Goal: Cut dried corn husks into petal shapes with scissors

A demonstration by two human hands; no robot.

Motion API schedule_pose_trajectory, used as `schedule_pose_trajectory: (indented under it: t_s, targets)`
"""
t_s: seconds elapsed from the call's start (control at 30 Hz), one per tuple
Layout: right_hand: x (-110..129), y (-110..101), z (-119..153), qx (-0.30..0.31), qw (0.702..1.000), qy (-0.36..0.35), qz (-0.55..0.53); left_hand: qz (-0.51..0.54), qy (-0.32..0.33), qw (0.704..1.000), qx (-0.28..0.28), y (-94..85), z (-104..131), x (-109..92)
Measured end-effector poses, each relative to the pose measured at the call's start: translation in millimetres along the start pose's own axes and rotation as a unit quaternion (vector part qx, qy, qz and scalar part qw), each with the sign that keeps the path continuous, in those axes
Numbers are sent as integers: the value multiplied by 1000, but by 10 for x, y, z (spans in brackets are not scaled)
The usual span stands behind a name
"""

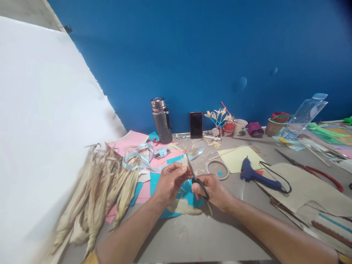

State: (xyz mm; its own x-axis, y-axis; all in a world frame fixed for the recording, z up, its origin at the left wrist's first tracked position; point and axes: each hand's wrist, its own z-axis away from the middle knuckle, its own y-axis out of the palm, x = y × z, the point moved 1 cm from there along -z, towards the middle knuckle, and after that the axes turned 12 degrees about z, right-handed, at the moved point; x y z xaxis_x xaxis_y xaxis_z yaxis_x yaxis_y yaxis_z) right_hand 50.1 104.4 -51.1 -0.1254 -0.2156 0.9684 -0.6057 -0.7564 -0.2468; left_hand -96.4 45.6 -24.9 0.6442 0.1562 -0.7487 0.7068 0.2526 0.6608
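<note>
My left hand (173, 179) is closed, pinching a small pale piece of dried corn husk (185, 162) upright between thumb and fingers. My right hand (211, 190) grips black-handled scissors (202, 187), their blades pointing up and away beside the husk piece. Whether the blades touch the husk I cannot tell. Below the hands, a longer strip of husk (185, 208) lies on blue paper (167, 212), with small scraps around it. A large bundle of dried husks (93, 190) rests to the left of my left arm.
Behind stand a grey flask (162, 123), a phone (196, 125) and husk flowers (218, 116). A tape roll (217, 170), a blue glue gun (258, 178), red-handled shears (310, 169) and a tilted plastic bottle (306, 113) are to the right. Pale blue ribbon (132, 165) curls at left.
</note>
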Motion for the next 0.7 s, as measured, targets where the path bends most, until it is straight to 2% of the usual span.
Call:
schedule_pose_trajectory:
  t_s: [0.27, 0.7]
  targets:
    - [-62, 11, -5, -14, 1000, -2, -5, -3, -3, 1000, 1, 8, -2, 9]
    - [9, 17, 11, -21, 1000, 16, 3, 2, -7, 1000, 4, -5, 1, 6]
